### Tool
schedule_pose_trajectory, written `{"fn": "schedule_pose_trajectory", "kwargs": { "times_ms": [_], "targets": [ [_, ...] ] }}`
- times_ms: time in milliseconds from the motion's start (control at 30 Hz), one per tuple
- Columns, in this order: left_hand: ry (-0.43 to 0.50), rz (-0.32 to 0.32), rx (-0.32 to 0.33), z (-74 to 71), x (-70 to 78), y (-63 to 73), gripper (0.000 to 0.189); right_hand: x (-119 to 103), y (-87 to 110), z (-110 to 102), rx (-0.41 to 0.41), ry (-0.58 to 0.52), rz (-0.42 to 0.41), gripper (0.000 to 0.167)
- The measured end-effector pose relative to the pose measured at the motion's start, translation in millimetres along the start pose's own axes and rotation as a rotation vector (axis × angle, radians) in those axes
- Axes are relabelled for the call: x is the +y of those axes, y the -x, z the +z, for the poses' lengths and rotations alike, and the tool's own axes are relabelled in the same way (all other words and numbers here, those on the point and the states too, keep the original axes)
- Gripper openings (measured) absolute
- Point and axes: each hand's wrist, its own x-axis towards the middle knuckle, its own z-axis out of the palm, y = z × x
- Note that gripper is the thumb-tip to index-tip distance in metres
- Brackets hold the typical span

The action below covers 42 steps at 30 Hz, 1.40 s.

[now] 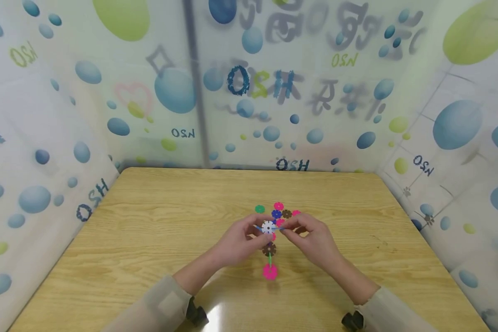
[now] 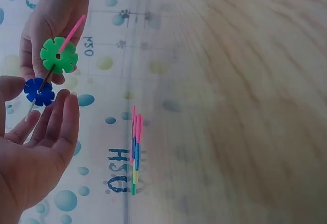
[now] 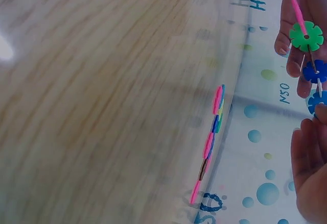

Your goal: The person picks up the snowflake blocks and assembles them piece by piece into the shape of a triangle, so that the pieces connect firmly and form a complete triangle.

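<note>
In front of me, both hands hold a string of slotted plastic snowflake discs joined at right angles. My left hand point(image 1: 240, 242) grips it at the white snowflake disc point(image 1: 268, 227), thumb at that disc's lower edge. The right hand point(image 1: 313, 240) pinches a blue snowflake disc point(image 3: 317, 103), seen edge-on from the head. Toward me runs the rest of the string: a brown disc point(image 1: 269, 249), a green disc point(image 2: 59, 55) and a pink disc point(image 1: 270, 272) at the end. Fingers hide part of the joints.
Several loose discs lie flat on the wooden table point(image 1: 170, 198) beyond my hands, among them a green one point(image 1: 259, 209), a pink one point(image 1: 278, 205) and a brown one point(image 1: 287, 213). Patterned curtains point(image 1: 149, 133) stand behind and beside the table.
</note>
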Motion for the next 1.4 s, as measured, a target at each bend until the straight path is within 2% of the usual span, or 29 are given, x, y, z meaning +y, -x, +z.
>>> {"fn": "schedule_pose_trajectory", "kwargs": {
  "times_ms": [133,400,567,667,800,1167,1400],
  "targets": [
    [0.044,-0.011,-0.003,1.0,0.4,-2.3,0.045,1.2,-1.3,1.7,0.003,-0.022,-0.018,0.017],
    [0.038,-0.035,0.045,3.7,0.7,-6.7,0.035,-1.3,-2.0,3.3,-0.001,-0.018,-0.014,0.015],
    [0.045,-0.04,0.056,3.5,1.7,-7.1,0.03,-1.1,-2.9,3.3,-0.032,-0.023,-0.008,0.017],
    [0.045,-0.039,0.059,1.6,1.7,-5.9,0.03,1.1,-4.0,1.8,-0.075,-0.005,0.026,0.019],
    [0.047,-0.043,0.06,-2.3,0.5,-4.4,0.03,7.1,-6.3,-1.3,-0.147,0.045,0.116,0.024],
    [0.011,-0.04,0.055,-8.5,-3.9,-2.3,0.028,33.1,-17.5,-7.9,-0.27,0.167,0.308,0.022],
    [0.02,-0.042,0.045,-8.8,-7.4,-1.6,0.028,55.9,-36.1,-8.7,-0.343,0.294,0.325,0.015]
  ]
}}
